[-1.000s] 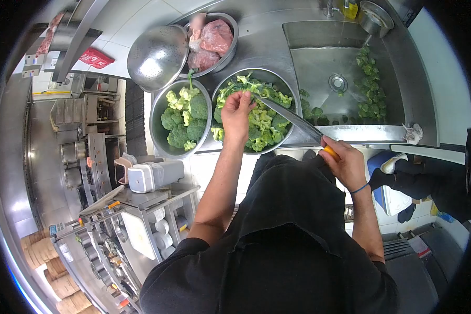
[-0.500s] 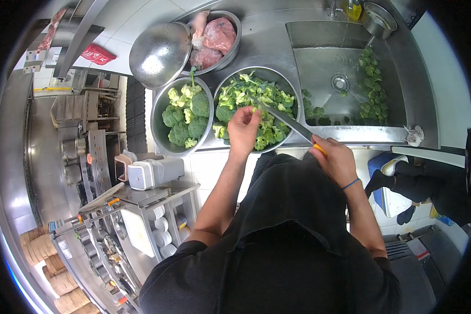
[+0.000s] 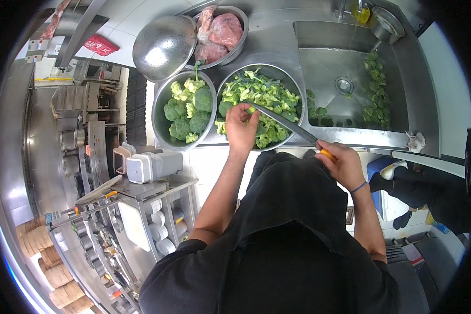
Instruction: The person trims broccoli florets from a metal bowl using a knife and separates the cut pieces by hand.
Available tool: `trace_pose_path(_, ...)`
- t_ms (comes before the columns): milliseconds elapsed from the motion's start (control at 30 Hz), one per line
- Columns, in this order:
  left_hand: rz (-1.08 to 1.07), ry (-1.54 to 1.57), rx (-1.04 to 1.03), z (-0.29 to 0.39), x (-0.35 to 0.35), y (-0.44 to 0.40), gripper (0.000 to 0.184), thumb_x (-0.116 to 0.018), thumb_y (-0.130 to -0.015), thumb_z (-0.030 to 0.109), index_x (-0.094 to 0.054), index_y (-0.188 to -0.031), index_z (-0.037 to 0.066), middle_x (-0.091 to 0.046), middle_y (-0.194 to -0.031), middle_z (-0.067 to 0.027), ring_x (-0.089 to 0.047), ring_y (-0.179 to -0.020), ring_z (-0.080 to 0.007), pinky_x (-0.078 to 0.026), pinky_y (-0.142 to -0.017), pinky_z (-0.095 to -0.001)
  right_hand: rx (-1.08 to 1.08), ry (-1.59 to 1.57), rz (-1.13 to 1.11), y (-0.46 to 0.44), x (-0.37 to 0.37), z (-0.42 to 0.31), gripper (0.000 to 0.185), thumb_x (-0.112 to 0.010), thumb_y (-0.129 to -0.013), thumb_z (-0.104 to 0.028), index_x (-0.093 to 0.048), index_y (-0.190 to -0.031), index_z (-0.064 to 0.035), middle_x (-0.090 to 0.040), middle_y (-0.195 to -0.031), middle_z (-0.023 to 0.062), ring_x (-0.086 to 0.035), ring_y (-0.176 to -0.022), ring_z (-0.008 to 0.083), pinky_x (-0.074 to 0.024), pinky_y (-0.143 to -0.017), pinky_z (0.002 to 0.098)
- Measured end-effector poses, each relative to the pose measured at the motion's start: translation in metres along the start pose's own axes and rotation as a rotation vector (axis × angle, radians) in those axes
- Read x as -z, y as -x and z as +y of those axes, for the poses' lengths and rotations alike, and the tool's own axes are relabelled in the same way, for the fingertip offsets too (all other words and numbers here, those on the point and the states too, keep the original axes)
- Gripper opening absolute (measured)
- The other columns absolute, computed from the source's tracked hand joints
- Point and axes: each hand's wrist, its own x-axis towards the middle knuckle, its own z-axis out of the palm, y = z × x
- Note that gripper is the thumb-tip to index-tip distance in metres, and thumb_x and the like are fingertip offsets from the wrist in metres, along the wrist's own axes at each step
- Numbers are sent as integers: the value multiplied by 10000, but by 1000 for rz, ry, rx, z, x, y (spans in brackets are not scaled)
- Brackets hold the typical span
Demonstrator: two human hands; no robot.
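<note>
My right hand (image 3: 344,161) is closed round the orange handle of a long knife (image 3: 288,124), whose blade reaches up and left over the right bowl. At the blade's tip, my left hand (image 3: 242,128) pinches a small green piece of broccoli (image 3: 251,110) between thumb and fingers. Beneath them is a steel bowl (image 3: 302,104) full of cut broccoli (image 3: 267,94). A second steel bowl (image 3: 158,123) to its left holds larger broccoli heads (image 3: 180,127) and pale stem pieces.
A steel colander (image 3: 162,48) leans beside a bowl of raw meat (image 3: 225,31) behind. On the right is a sink (image 3: 324,68) with water and broccoli florets (image 3: 376,94). A person's dark-clothed legs (image 3: 424,188) are at the far right. A trolley (image 3: 141,191) stands at lower left.
My left hand has come down from the middle of the right bowl to its near part. The knife has stayed in my right hand, its tip near my left fingers. The view has shifted slightly.
</note>
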Motion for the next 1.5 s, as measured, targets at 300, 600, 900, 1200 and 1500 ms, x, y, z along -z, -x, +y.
trace_pose_path(300, -43, 16, 88, -4, 0, 0, 295, -884, -904, 61, -724, -1145, 4, -701, -931, -37, -692, -790, -104, -568, -700, -260, 0, 130, -22, 2, 0, 0, 366, -815, -980, -301, -771, -1288, -108, -791, -1034, 131, -763, -902, 375, -604, -784, 456)
trace_pose_path(600, -100, -200, -125, -1, -2, 14, 284, -827, -887, 28, -744, -1159, 30, -625, -1349, -163, -703, -1076, -280, -602, -893, -381, -75, 188, -18, -8, -12, 10, 377, -800, -991, -324, -772, -1284, -88, -785, -1022, 167, -757, -898, 398, -599, -786, 472)
trace_pose_path(900, -37, -275, -276, -17, 9, 17, 266, -874, -907, 138, -783, -1138, 45, -681, -1245, -177, -697, -1090, -307, -581, -935, -413, -120, 83, -95, 6, 3, 11, 397, -826, -971, -318, -792, -1295, -92, -805, -1120, 175, -770, -969, 394, -605, -849, 450)
trace_pose_path(1200, -104, -77, 69, -18, 4, 18, 450, -868, -961, 220, -691, -1308, -4, -739, -1064, -114, -723, -825, -169, -586, -709, -312, -123, 117, -121, 14, 15, 2, 387, -849, -944, -308, -797, -1275, -115, -804, -1046, 143, -767, -929, 380, -604, -829, 453)
trace_pose_path(1500, -130, -74, 108, -21, 5, 18, 426, -877, -936, 209, -712, -1254, -21, -749, -1004, -135, -747, -831, -209, -603, -724, -358, -70, 223, -101, 18, 17, 2, 414, -847, -941, -322, -772, -1302, -134, -789, -1011, 114, -764, -897, 367, -607, -797, 460)
